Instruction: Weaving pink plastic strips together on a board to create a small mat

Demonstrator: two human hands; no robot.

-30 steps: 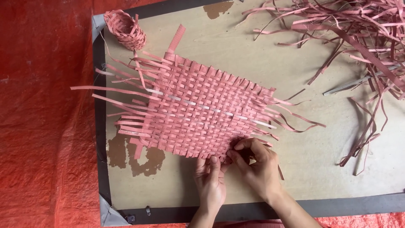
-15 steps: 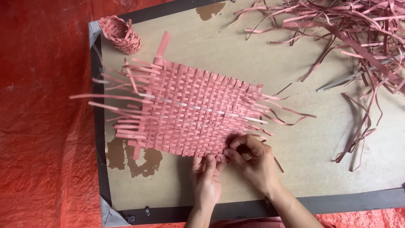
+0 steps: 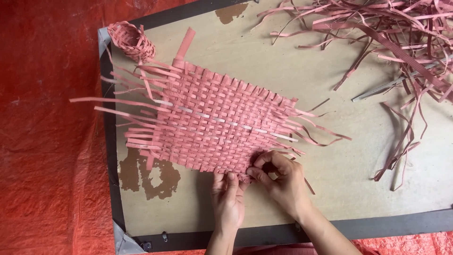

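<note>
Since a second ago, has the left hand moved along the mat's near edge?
No. The left hand sits at the same spot on the woven pink mat's near edge, beside the right hand; only the camera shifted.

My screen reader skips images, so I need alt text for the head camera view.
Two bare hands, left hand and right hand, pinch the near edge of a flat pink woven mat lying on a brown board. A small woven pink basket sits at the far left corner, and loose pink strips are piled at the far right.
</note>
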